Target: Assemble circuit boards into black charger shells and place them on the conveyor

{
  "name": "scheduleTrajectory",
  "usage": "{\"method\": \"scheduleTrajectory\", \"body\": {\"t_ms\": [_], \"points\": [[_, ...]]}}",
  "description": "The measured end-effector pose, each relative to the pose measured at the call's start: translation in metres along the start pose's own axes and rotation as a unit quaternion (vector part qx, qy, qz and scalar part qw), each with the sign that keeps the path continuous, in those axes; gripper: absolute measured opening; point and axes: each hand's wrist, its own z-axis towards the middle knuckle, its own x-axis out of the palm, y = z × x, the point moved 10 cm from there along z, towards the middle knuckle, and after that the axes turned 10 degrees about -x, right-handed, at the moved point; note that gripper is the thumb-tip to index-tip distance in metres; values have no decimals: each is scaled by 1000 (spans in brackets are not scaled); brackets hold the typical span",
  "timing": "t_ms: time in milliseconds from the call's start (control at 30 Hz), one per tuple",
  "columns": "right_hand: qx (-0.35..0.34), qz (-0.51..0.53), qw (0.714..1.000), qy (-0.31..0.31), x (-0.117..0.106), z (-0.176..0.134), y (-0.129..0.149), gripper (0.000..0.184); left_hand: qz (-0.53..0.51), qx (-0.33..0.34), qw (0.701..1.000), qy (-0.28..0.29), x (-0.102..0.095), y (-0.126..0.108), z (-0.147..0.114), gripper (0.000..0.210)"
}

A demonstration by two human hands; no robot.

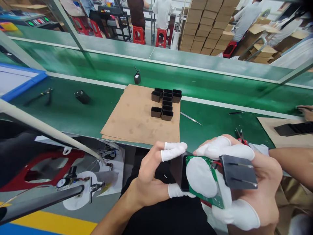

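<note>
My left hand (156, 173), with white finger cots on its fingertips, grips a black rectangular plastic case (178, 171) by its sides. My right hand (254, 179), also in finger cots, holds a green circuit board (216, 189) with a big white pad (201, 176) on it. Beside the board sits a black plastic end piece with two metal prongs (238, 172), joined by red and dark wires. The board's left end lies at the case's open mouth; how far it reaches inside I cannot tell. Several open black cases (167, 104) stand on a brown cardboard sheet (132, 114).
Tweezers (191, 118) lie right of the cardboard, red-handled pliers (241, 135) further right. Cutters (45, 96), a black block (82, 97) and a small black bottle (137, 77) rest on the green bench (102, 114). A co-worker's hand (306, 112) shows at far right.
</note>
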Motion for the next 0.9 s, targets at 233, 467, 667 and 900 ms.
{"method": "scheduleTrajectory", "body": {"t_ms": [233,467,667,900], "points": [[-12,11,998,56,4,-4,1,56,-27,-11,1000,-1,0,9,-1,87],[-37,34,995,81,9,-2,4,61,-15,-24,1000,-2,2,10,0,80],[-36,37,995,87,11,-2,5,63,-7,-28,1000,4,3,9,1,78],[-50,40,993,103,12,1,7,63,2,-33,999,-2,4,8,3,76]]}}
